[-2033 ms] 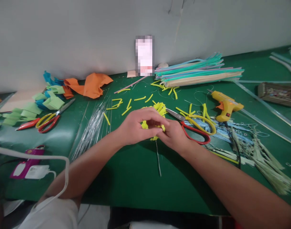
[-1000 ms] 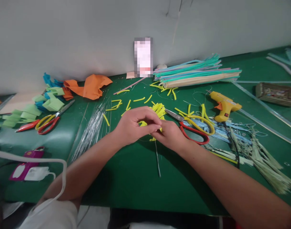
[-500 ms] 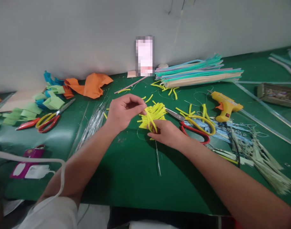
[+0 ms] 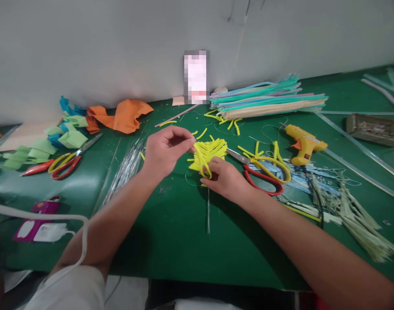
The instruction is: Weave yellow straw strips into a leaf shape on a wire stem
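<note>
Between my two hands runs a bent length of yellow pipe cleaner [image 4: 201, 156]. My left hand [image 4: 164, 153] pinches its upper end between thumb and fingertips. Lower down and to the right, my right hand [image 4: 227, 178] has closed fingers on the looped lower end. A thin silvery wire [image 4: 208, 215] hangs below the right fingers; where it joins is hidden. Directly behind the hands lies a pile of short yellow pipe cleaner pieces [image 4: 218, 148]. Red-and-yellow-handled scissors [image 4: 264, 170] rest just right of it, their blades pointing at the pile.
A yellow glue gun [image 4: 305, 144] lies at right, near bundled colored pipe cleaners [image 4: 268, 101] and a small box [image 4: 374, 129]. Silvery wires [image 4: 125, 172], another pair of scissors [image 4: 67, 163] and orange paper [image 4: 127, 116] are at left. A phone [image 4: 197, 77] leans on the wall.
The right hand has shifted slightly left and up, and the pipe cleaner's lower end is now curled into a tighter loop. The dangling wire has swung left. The left hand stays almost in place.
</note>
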Demonstrator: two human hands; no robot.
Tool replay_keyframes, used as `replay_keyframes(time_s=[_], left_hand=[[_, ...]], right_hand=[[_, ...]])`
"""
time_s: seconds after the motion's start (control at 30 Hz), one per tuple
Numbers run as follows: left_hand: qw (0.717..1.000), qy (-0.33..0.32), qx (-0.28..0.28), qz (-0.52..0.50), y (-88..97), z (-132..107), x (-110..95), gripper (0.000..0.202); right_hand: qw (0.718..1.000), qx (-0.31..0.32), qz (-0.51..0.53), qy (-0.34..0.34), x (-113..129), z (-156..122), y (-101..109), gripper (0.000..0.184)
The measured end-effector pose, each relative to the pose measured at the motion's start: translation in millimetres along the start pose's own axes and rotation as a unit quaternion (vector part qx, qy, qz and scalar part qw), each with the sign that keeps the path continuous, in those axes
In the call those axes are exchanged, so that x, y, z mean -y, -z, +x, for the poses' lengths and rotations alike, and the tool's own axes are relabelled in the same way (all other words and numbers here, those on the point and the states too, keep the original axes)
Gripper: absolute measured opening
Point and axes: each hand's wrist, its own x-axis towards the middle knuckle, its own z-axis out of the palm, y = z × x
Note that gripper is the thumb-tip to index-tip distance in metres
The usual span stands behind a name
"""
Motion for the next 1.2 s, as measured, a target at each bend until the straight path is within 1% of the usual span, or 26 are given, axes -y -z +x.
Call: replay_keyframes(time_s=[0.07,0.13,0.17,0.27,0.37,0.47,0.6,0.77,0.93,1.03,1.1,1.2], left_hand=[[1.0,-0.013,0.014,0.004,-1.1,-3,-4,0.007],[0.999,-0.028,0.027,0.008,-2.1,-6,-8,0.006],[0.999,-0.033,0.031,0.01,-2.5,-8,-9,0.006],[0.998,-0.039,0.036,0.02,-3.4,-11,-13,0.006],[0.998,-0.037,0.039,0.02,-3.6,-11,-14,0.006],[0.999,-0.026,0.041,0.012,-2.8,-10,-13,0.006],[0.999,-0.003,0.037,0.003,-0.3,-6,-10,0.007],[0.999,0.021,0.029,0.003,2.5,-2,-7,0.01],[0.999,0.034,0.028,-0.013,5.7,3,1,0.01],[0.998,0.043,0.027,-0.023,7.1,5,6,0.011],[0.998,0.048,0.027,-0.029,7.3,6,8,0.012],[0.997,0.049,0.033,-0.042,6.6,6,8,0.014]], right_hand=[[1.0,0.009,-0.023,-0.018,2,0,0,0.017],[0.998,0.025,-0.033,-0.044,6,1,0,0.005],[0.997,0.034,-0.033,-0.056,7,0,1,0.004],[0.995,0.052,-0.03,-0.08,11,0,2,0.014],[0.994,0.056,-0.036,-0.082,11,-1,3,0.012],[0.993,0.074,-0.048,-0.08,12,0,5,0.009],[0.989,0.096,-0.056,-0.1,12,0,7,0.01],[0.989,0.107,-0.028,-0.102,13,1,11,0.008],[0.989,0.131,0.011,-0.073,13,-3,19,0.007],[0.989,0.134,0.02,-0.061,10,-4,24,0.007],[0.988,0.136,0.036,-0.063,8,-4,26,0.008],[0.982,0.145,0.085,-0.085,5,-2,28,0.014]])
